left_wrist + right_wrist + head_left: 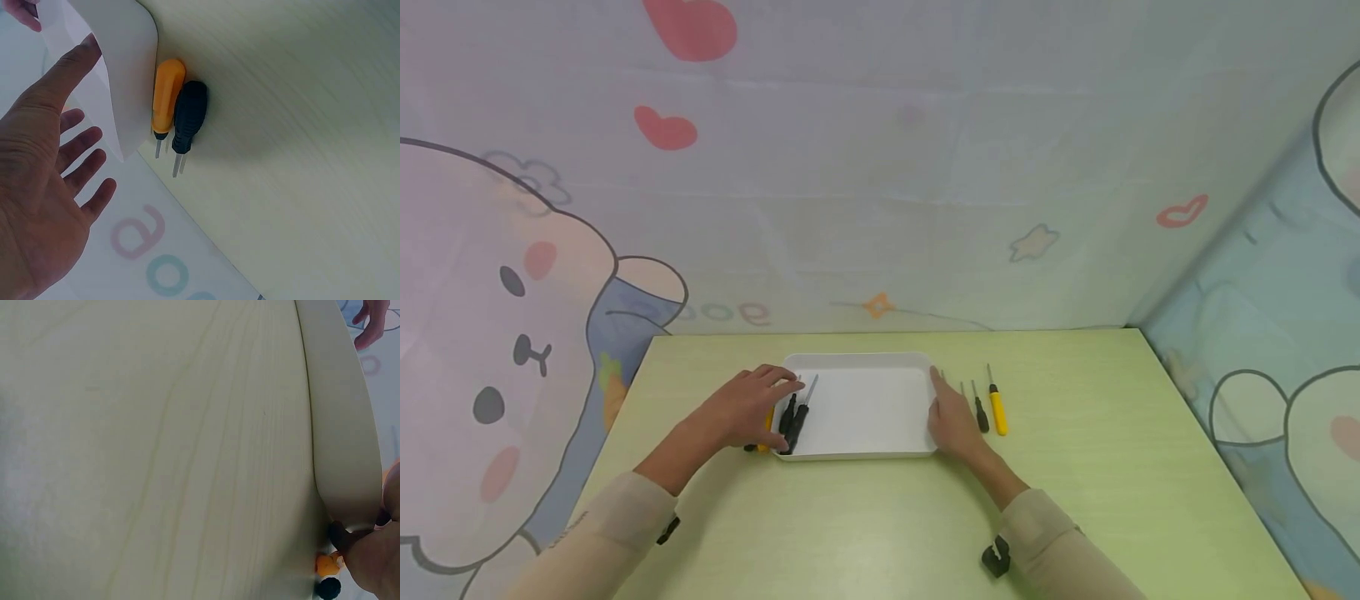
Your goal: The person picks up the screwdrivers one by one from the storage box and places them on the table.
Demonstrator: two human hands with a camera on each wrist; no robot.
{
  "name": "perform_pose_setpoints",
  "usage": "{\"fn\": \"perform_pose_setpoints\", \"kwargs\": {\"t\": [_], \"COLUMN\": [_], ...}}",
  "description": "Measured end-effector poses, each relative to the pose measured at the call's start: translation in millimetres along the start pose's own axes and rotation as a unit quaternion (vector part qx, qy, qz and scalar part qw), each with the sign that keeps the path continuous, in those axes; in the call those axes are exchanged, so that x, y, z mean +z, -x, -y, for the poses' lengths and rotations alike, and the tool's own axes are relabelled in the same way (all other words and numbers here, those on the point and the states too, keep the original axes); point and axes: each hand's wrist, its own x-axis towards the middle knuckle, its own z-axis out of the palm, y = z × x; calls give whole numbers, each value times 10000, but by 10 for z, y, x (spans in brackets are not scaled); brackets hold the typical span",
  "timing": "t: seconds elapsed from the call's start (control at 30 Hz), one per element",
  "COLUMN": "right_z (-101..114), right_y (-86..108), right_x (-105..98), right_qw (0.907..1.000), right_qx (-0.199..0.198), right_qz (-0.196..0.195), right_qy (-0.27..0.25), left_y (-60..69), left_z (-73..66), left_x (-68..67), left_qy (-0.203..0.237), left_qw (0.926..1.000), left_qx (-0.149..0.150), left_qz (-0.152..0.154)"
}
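A shallow white tray (pixel 872 408) lies on the table, with two black screwdrivers (pixel 797 427) side by side in its left end. My left hand (pixel 748 407) is over that end, its fingers spread and apart from the screwdrivers. The left wrist view shows its thumb (pixel 72 69) at the tray's rim and the other fingers loosely extended. My right hand (pixel 955 417) holds the tray's right edge. Just outside the tray's left side lie a yellow-handled screwdriver (pixel 167 97) and a black-handled screwdriver (pixel 191 112).
Right of the tray, a yellow-and-black screwdriver (pixel 997 408) and a small black screwdriver (pixel 981 414) lie on the pale table (pixel 865 525). More shafts show there, their handles hidden behind my right hand. A printed cloth (pixel 880 167) hangs behind the table's far edge.
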Motion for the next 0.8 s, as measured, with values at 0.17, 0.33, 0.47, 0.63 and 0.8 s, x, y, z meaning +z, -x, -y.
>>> {"fn": "perform_pose_setpoints", "kwargs": {"t": [0.17, 0.33, 0.47, 0.63, 0.8], "right_z": [-8, -14, -4, 6, 10], "right_y": [-2, -2, 0, 5, 4], "right_x": [0, 5, 1, 1, -1], "right_qw": [10000, 10000, 10000, 10000, 10000], "right_qx": [-56, -31, 1, 12, 9], "right_qz": [-22, -17, -8, -6, -4], "right_qy": [-5, 5, -18, -24, -5], "left_y": [-11, -52, -92, -118, -139], "left_z": [-24, -44, -58, -74, -84], "left_x": [9, 17, 36, 51, 65], "left_qy": [-199, -396, -508, -610, -780], "left_qw": [9998, 9991, 9984, 9974, 9959], "left_qx": [67, 38, -49, -138, -89], "left_qz": [50, 125, 233, 360, 454]}}
